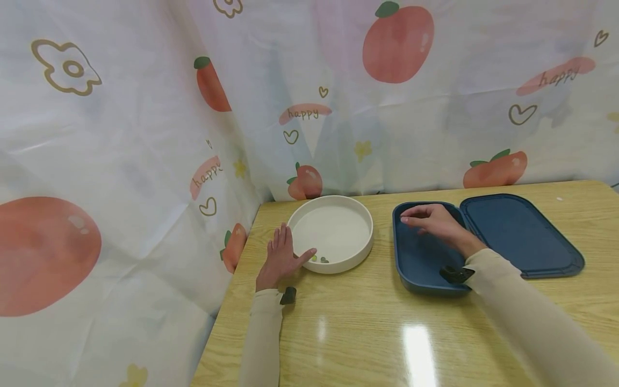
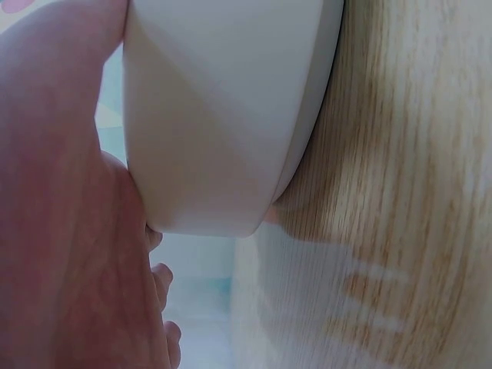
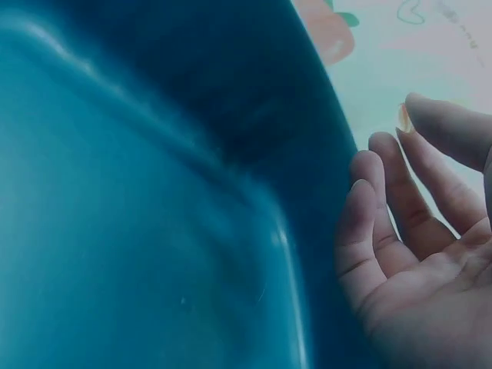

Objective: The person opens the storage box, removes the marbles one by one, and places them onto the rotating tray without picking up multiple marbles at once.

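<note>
My left hand (image 1: 280,258) lies along the near left side of a round white dish (image 1: 333,228), fingers straight and thumb reaching over the rim. In the left wrist view, the palm is beside the dish's outer wall (image 2: 223,115). A few small yellow-green and grey marbles (image 1: 324,260) lie inside near that thumb. Above the dark blue box (image 1: 420,258), my right hand (image 1: 437,223) pinches a tiny clear marble with an orange streak (image 3: 404,118) between thumb and forefinger, partly hidden. Its other fingers curl loosely by the box wall.
The blue lid (image 1: 522,234) lies flat against the box's right side. Wood-grain table (image 1: 358,333) runs in front of dish and box. A printed curtain (image 1: 338,107) hangs behind and along the left edge. A small white speck (image 1: 559,199) lies at the back right.
</note>
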Demonstrator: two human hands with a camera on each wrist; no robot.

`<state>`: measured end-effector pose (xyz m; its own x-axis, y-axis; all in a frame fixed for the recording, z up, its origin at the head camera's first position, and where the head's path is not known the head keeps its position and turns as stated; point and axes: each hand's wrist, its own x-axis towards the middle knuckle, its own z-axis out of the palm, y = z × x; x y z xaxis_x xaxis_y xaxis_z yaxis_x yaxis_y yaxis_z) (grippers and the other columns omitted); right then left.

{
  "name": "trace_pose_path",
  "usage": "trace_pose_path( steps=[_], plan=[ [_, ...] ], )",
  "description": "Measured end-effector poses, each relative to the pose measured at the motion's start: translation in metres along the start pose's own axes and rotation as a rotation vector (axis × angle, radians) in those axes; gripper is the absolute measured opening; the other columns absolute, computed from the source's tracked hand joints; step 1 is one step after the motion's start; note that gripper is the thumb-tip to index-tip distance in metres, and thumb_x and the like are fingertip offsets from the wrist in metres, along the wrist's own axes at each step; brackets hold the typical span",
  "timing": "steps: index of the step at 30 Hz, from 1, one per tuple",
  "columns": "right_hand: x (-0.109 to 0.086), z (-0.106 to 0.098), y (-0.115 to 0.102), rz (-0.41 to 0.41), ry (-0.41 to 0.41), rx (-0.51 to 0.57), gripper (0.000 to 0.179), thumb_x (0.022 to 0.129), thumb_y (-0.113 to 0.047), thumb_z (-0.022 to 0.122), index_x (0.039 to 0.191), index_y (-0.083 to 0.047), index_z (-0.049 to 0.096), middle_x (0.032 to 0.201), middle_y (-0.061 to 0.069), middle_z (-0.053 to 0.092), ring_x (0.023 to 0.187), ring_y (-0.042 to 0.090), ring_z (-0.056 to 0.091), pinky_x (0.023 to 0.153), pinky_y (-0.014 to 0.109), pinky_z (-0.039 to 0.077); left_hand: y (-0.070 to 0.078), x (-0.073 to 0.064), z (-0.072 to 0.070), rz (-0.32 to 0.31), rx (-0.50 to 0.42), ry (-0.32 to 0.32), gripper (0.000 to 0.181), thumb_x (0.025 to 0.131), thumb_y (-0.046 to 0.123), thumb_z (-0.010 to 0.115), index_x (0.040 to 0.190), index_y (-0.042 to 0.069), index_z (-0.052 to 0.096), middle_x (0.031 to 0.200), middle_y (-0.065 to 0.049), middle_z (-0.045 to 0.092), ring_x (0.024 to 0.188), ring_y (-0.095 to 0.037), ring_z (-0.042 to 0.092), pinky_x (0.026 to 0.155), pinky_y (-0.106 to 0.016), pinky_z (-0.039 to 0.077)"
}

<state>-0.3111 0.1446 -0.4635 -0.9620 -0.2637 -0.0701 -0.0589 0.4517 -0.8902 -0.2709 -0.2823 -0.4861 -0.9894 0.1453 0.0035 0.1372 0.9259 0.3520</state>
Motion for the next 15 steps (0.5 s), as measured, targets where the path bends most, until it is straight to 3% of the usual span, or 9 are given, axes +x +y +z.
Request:
trace_pose_path(
  steps=[4, 15],
  plan=[
    [0.002, 0.003, -0.007, -0.002, -0.005, 0.028, 0.053, 0.102, -0.038, 0.066, 0.14, -0.002, 0.062, 0.132, 0.01, 0.071, 0.097, -0.006, 0.063, 0.092, 0.038, 0.057, 0.001, -0.001, 0.0, 0.001, -0.006, 0.004, 0.11, 0.096, 0.069, 0.055, 0.165, -0.003, 0.008, 0.175, -0.021, 0.001, 0.163, -0.041, 0.003, 0.127, -0.065, 0.013],
    [0.003, 0.017, -0.032, -0.052, -0.024, 0.087, 0.052, 0.098, -0.038, 0.072, 0.136, -0.003, 0.065, 0.122, -0.002, 0.074, 0.095, -0.004, 0.067, 0.088, 0.033, 0.056, -0.001, 0.0, 0.0, -0.005, 0.003, 0.003, 0.111, 0.095, 0.072, 0.053, 0.165, -0.001, 0.008, 0.175, -0.021, 0.002, 0.163, -0.041, 0.004, 0.127, -0.065, 0.015]
  ],
)
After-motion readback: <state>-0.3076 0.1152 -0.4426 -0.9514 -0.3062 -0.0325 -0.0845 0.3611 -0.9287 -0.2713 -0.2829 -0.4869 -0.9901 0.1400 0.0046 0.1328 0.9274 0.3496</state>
